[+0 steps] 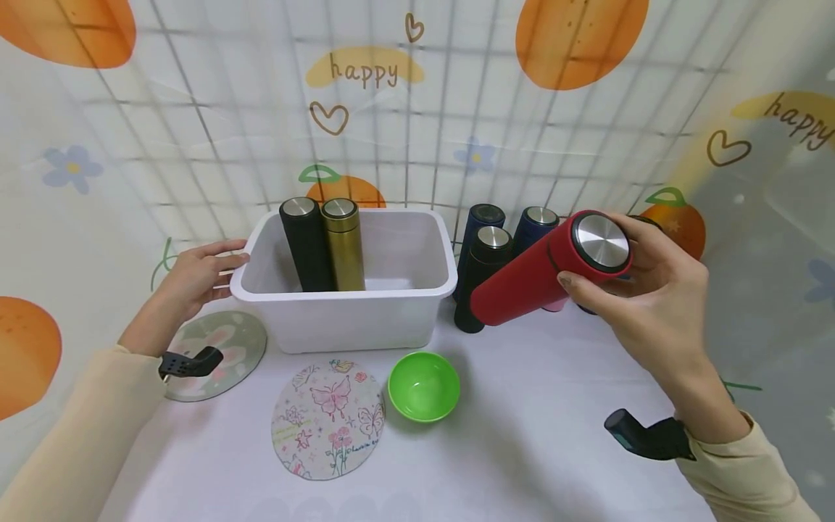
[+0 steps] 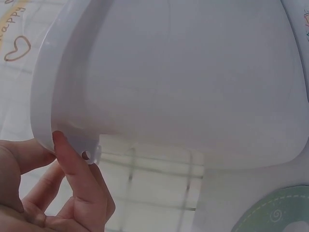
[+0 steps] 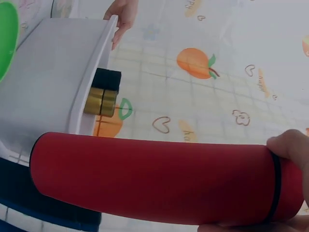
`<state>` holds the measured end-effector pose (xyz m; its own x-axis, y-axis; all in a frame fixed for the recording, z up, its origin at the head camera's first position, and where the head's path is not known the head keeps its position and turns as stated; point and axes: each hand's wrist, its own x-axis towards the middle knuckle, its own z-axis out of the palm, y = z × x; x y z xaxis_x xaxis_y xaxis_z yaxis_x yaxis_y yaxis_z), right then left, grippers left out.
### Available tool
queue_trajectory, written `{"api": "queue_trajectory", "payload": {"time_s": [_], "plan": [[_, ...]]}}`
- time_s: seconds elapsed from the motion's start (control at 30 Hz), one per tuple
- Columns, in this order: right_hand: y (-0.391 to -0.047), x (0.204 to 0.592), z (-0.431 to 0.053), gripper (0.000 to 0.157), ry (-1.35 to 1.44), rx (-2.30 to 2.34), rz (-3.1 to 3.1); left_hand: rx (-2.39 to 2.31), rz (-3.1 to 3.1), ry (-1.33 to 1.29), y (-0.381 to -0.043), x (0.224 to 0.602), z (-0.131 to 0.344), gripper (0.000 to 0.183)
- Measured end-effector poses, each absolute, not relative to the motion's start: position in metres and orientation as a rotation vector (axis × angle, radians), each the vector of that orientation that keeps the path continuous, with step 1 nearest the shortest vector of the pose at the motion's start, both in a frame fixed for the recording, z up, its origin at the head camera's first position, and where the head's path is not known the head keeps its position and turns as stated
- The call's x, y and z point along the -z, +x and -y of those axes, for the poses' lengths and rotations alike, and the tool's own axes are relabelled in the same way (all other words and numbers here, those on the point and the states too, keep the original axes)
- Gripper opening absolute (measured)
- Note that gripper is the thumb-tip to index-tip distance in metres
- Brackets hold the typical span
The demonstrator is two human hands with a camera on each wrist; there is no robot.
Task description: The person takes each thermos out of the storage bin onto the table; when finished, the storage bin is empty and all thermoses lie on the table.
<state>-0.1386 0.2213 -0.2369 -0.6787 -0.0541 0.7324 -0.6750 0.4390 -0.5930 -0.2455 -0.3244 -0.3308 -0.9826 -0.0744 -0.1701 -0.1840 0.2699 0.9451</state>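
Your left hand (image 1: 201, 272) pinches the white plastic tub (image 1: 352, 322) holding black and gold cylindrical flasks (image 1: 347, 254); your right hand (image 1: 662, 304) grips a red cylindrical flask (image 1: 522, 279), dark cylindrical flasks (image 1: 481, 270) left outside.

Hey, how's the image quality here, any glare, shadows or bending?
Head view: brightest, with glare on the metallic cap of the red flask and a soft shadow on the tablecloth right of the green bowl; left wrist view: dim, the white tub low in contrast; right wrist view: also dim, the red flask bowed, perhaps lens distortion.
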Motion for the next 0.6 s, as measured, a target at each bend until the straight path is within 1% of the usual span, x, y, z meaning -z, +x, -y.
{"api": "queue_trajectory", "payload": {"time_s": [0.37,0.6], "plan": [[-0.144,0.248,-0.233,0.065,0.464,-1.182,2.170,-1.836,-2.431,-0.276,-0.245,0.331,0.323,0.069],[-0.161,0.260,-0.244,0.061,0.316,-1.106,2.256,-1.840,-2.426,-0.286,-0.244,0.330,0.323,0.069]]}}
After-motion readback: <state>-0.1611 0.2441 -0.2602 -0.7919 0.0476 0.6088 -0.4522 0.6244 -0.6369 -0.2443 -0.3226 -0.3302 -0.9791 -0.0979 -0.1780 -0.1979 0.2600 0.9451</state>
